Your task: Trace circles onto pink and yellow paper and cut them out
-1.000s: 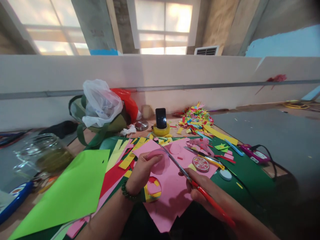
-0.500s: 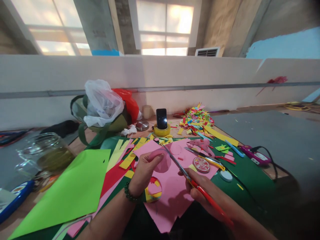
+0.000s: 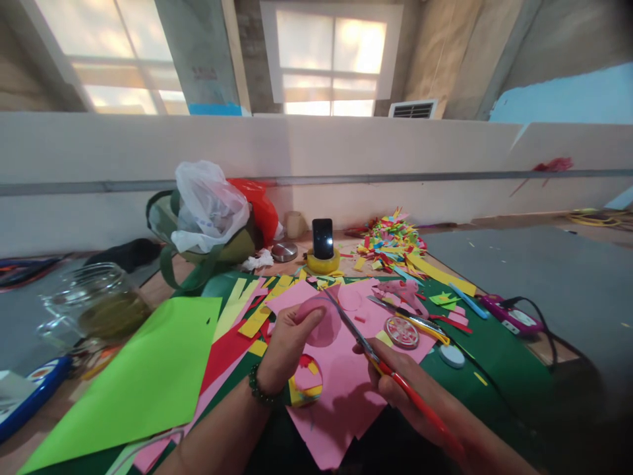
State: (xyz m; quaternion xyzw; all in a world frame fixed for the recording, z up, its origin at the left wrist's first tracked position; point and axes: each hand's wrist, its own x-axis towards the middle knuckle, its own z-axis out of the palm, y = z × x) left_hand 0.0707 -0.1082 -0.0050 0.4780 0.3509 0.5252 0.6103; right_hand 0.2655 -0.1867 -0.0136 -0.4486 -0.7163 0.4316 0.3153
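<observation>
Pinched between the thumb and fingers of my left hand [image 3: 289, 340] is a rounded piece of pink paper [image 3: 324, 326]. My right hand [image 3: 395, 366] is closed round the red handle of a pair of scissors [image 3: 357, 335], whose blades point up and left against the edge of that piece. Underneath lies a larger pink sheet [image 3: 341, 389] with cut edges. Close to my left wrist is a yellow paper piece [image 3: 301, 394] with a round opening. A round patterned disc [image 3: 401, 332] and a yellow-handled utility knife [image 3: 413, 316] lie beyond my right hand.
A bright green sheet [image 3: 143, 369] covers the left side of the green mat [image 3: 509, 369]. Behind stand a phone [image 3: 323, 237] in a yellow tape roll [image 3: 324, 262], and a heap of paper scraps [image 3: 393, 237]. A glass jug [image 3: 106, 310] is far left; a pink glue gun [image 3: 403, 290] lies right.
The view has shifted slightly, so everything sits a little lower and further right. Both hands keep their hold, and the scissor blades stay at the pink piece's edge.
</observation>
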